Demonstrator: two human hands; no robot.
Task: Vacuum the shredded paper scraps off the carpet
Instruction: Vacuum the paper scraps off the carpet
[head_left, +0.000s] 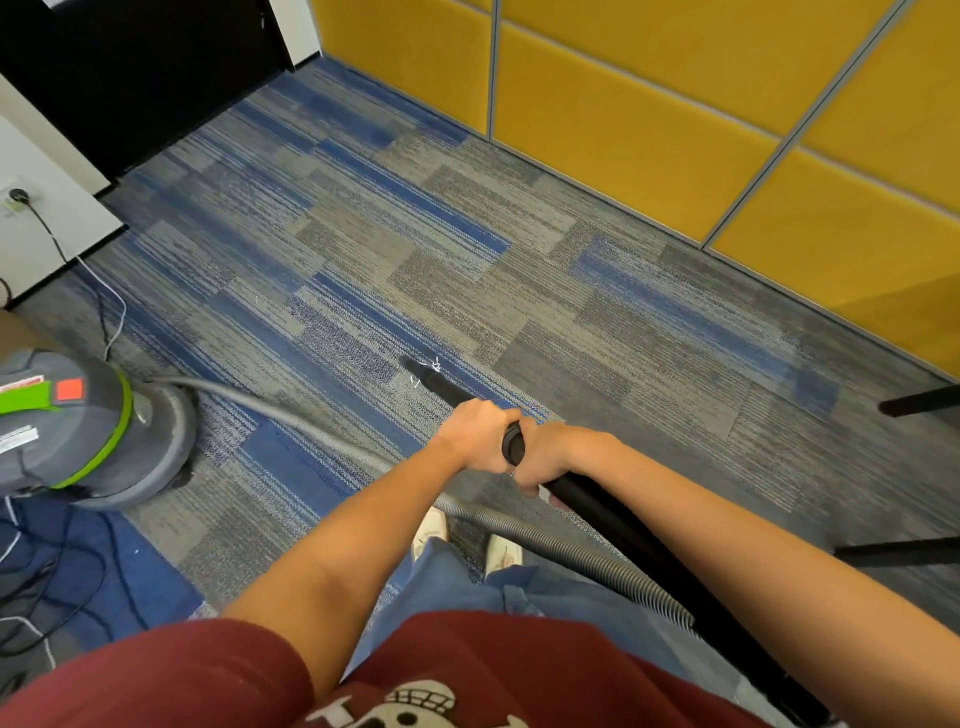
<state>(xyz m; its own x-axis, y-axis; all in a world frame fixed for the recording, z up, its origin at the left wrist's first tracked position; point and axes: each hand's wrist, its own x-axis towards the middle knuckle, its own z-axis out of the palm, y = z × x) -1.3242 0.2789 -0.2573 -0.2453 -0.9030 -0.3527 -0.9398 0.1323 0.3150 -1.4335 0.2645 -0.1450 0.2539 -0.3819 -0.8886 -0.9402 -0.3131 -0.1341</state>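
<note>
Left hand (475, 434) wrapped over the black wand (613, 509) ahead of its collar, right hand (545, 457) gripping it just behind; both are closed around the tube, hands almost touching. Nozzle tip (428, 375) is down on the carpet (571, 312), with a few white paper scraps (435, 365) right at its mouth (one more tiny white fleck lies further left, well apart). The carpet is tiled in grey, beige and blue stripes. Grey ribbed hose (571, 551) runs from the wand past my shoes (431, 527) and across to the canister vacuum (78, 426), grey with a green band, sitting on the left. Its cord (57, 249) goes up to a wall socket (18, 196) on the white wall. Yellow padded partition panels (649, 119) line the far and right edge of the floor. Black furniture legs (919, 400) poke in from the right.
</note>
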